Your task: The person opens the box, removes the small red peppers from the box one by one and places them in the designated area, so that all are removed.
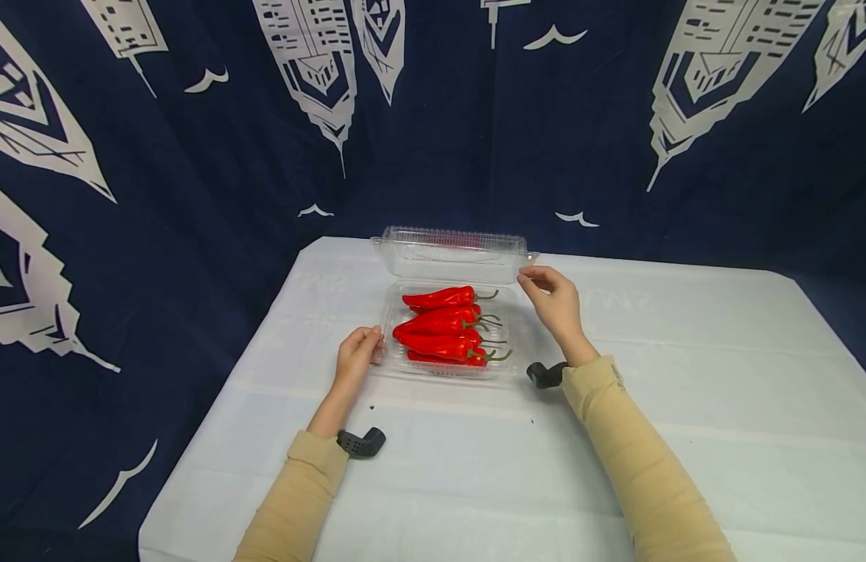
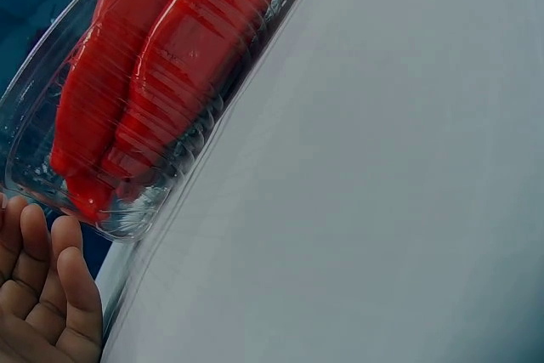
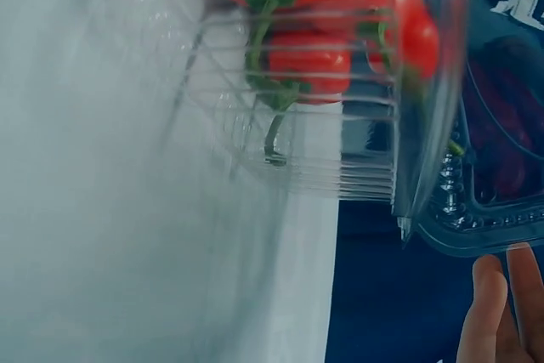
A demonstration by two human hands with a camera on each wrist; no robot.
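Two tan sleeves [image 1: 647, 460] reach across the near side of a white table [image 1: 707, 367], with dark devices [image 1: 363, 443] beside the wrists. The left hand [image 1: 354, 361] is at the left end of a clear plastic box [image 1: 433, 370]; whether thumb and finger pinch its rim cannot be told. The right hand [image 1: 555, 303] stretches its fingers to the right corner of the raised lid [image 1: 450, 259] — nothing clasped, the fingertips [image 3: 519, 254] at the edge, thumb and finger apart. The box sits on the table between the hands, its lid tilted up behind it; red peppers [image 1: 440, 324] lie in it side by side, green stems [image 1: 499, 356] to the right. The box looks light and thin-walled, likely to flex or crack under a hard squeeze, its smooth plastic a little slippery — the rim and ribbed sides should give the surest hold. The lid would probably bend easily and is best taken by a corner. The glossy peppers look firm but could prove slick; mid-body seems the safer hold, as stems might snap. Beyond the table hangs a dark blue curtain [image 1: 440, 172] printed with pale buildings and birds.
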